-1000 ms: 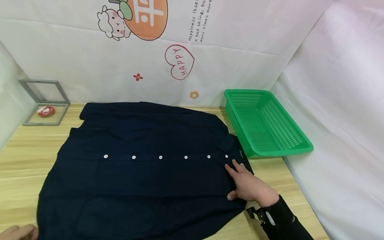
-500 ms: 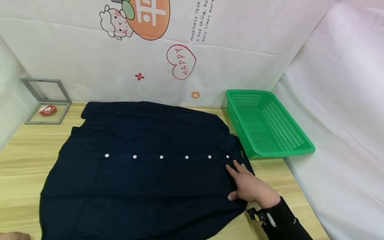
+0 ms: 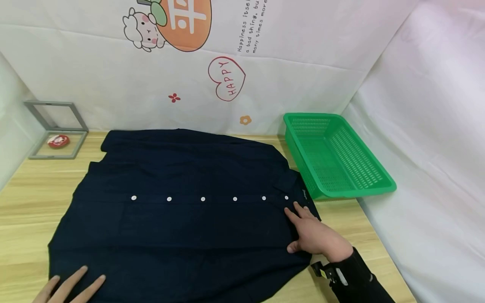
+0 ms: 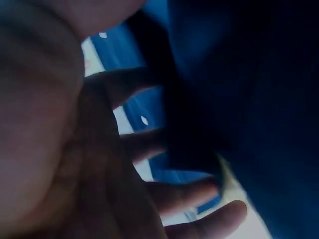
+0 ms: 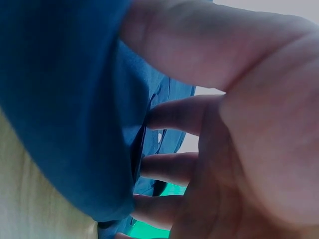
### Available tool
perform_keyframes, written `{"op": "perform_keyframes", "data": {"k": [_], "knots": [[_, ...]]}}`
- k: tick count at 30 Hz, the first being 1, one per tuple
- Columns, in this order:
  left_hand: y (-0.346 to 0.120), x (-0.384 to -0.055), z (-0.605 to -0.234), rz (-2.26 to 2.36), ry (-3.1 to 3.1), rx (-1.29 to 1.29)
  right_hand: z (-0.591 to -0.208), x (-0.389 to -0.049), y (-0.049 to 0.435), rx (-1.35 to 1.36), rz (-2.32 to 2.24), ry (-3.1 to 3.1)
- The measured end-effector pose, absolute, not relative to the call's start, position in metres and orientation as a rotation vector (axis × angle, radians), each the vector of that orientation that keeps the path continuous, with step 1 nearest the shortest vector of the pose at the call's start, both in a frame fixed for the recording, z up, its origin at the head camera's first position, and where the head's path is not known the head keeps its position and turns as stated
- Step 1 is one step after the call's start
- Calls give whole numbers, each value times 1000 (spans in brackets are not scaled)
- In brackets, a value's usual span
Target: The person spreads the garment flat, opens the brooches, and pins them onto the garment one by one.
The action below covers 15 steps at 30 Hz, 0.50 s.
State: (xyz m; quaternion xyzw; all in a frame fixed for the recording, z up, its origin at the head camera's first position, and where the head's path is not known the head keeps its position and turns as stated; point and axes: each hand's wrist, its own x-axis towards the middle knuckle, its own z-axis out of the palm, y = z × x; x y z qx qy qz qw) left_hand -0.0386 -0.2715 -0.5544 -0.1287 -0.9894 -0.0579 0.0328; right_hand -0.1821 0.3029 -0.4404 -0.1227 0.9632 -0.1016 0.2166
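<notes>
A dark navy shirt [image 3: 182, 227] with a row of white buttons lies spread front side up on the table, its collar toward the right. My right hand [image 3: 316, 235] rests on the shirt below the collar, fingers spread and thumb apart. In the right wrist view the fingers [image 5: 172, 167] touch the blue cloth. At the lower left of the head view my left hand [image 3: 68, 290] lies over the shirt's hem corner with fingers spread; its palm is cut off by the frame. The left wrist view shows those fingers [image 4: 184, 196] extended beside the dark cloth.
A green perforated basket [image 3: 314, 176] stands just beyond the collar at the right. At the back left sits an open grey frame [image 3: 75, 145] with a red round object [image 3: 58, 141] in it. White printed cloth [image 3: 303, 80] hangs behind the wooden table [image 3: 22, 210].
My left hand, curled at the hem edge and then almost out of the head view, has come back with fingers spread over the shirt's lower left. The right hand stays in place.
</notes>
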Motion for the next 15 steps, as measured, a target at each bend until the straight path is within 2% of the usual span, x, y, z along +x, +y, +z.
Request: {"op": "perform_keyframes", "data": {"k": [3,10,15], "knots": [[-282,-42,-559,-160,-3123,-375,-441,-183,302,-344,-277,2671],[-301,-58,-557,-98,-3171,-527,-440,-188,304,-366,-263,2681],[-298,-58,-558,-46,-3309,-357,-439,-192,304,-365,-273,2657]]}}
